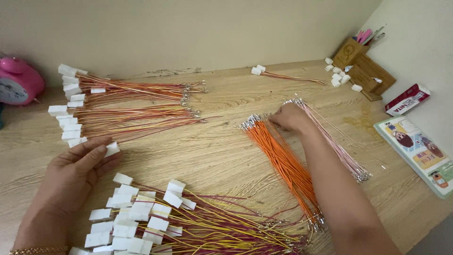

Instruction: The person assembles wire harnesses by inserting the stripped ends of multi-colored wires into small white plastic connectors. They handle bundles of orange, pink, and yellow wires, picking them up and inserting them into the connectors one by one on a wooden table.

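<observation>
left hand [78,167] fingers clamped on white connector [112,149]; right hand [290,117] fingers together, pinching at orange wires [283,158] on worktop [222,146].

Two hands showed: the left hand [75,167] and the right hand [290,117]. Loose wires lay in two bundles, one bundle of orange wires [283,163] and one bundle of pink wires [330,137], while wires fitted with white connectors lay in three big piles, a near pile [165,222] and two far piles [122,87] [122,120], plus one small set [278,74] at the back. There was one pink alarm clock [19,81], one wooden pen holder [361,66], one red and white box [406,99], one picture book [422,153], and about seven loose white connectors [337,78]; the wires themselves were too many to count.
</observation>
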